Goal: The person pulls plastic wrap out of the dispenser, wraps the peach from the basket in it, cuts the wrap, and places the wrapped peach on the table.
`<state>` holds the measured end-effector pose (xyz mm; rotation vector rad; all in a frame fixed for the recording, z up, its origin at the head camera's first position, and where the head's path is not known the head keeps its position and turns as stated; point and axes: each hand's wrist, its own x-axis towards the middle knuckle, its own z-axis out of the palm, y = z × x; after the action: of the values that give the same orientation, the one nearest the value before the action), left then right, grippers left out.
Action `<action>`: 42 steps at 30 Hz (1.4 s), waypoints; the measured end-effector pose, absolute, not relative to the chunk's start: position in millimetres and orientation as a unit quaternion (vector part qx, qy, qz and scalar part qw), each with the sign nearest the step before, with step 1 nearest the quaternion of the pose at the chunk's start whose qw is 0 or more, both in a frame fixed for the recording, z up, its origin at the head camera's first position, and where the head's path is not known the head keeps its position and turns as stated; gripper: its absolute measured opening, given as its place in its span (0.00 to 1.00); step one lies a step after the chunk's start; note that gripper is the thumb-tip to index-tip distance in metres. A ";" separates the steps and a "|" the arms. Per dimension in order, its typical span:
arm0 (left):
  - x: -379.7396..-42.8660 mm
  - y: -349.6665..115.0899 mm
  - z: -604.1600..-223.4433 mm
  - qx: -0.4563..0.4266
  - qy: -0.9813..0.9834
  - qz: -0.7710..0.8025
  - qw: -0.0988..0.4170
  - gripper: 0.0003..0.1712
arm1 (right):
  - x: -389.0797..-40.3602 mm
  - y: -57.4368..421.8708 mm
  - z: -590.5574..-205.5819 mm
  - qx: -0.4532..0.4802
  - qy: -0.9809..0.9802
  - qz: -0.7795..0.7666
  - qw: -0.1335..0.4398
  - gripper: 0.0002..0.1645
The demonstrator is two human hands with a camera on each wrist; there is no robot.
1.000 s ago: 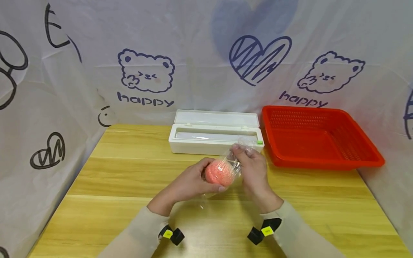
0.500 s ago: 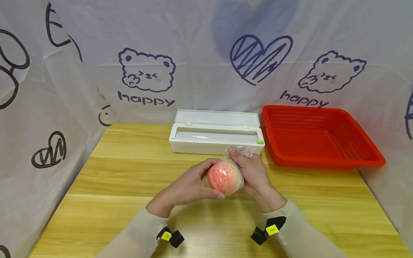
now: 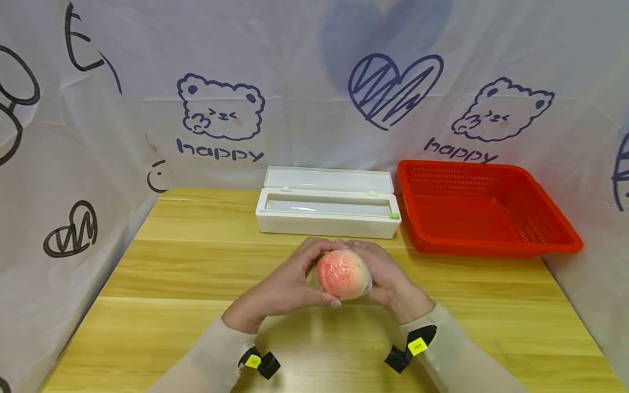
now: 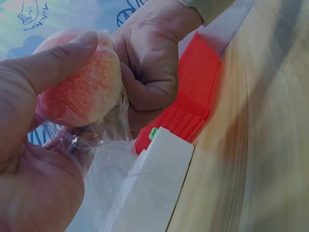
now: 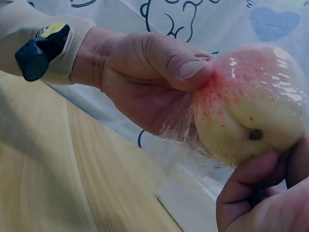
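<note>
A pink-and-cream peach [image 3: 342, 274], wrapped in clear plastic film [image 5: 178, 130], is held above the table between both hands. My left hand [image 3: 290, 286] grips it from the left, its thumb lying across the pink side in the left wrist view. On the other side, my right hand [image 3: 393, 281] has curled fingers against the peach; its fingers [image 5: 251, 176] touch the wrapped underside near a dark stem spot in the right wrist view. Loose film trails below the fruit in the left wrist view. The far fingers of both hands are partly hidden behind the peach.
Behind the hands stands a long white film dispenser box [image 3: 326, 225] with its lid raised, a roll inside and a small green slider. A red plastic basket [image 3: 491, 251] is at the back right. The wooden table [image 3: 187, 262] meets a printed cloth backdrop.
My right hand has moved down and in against the peach, and the bunched film no longer sticks up above it. The peach has turned, showing more cream colour. My left hand keeps holding it.
</note>
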<state>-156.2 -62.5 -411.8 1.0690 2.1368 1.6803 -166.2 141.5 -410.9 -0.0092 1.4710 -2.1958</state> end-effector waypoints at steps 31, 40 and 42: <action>-168.0 -58.2 -412.6 0.224 0.742 0.631 0.042 0.47 | -154.0 117.7 -399.5 -0.067 0.658 -0.750 0.006 0.42; -166.6 -51.4 -413.5 0.242 0.780 0.577 0.020 0.58 | -150.4 109.5 -411.7 0.007 0.819 -0.548 -0.169 0.37; -166.3 -51.4 -414.5 0.254 0.792 0.555 0.008 0.54 | -150.5 110.6 -412.8 0.013 0.828 -0.535 -0.168 0.36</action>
<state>-166.3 -51.4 -414.5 0.7937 2.4768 1.7337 -150.5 110.6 -412.8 0.0451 2.9229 -1.8872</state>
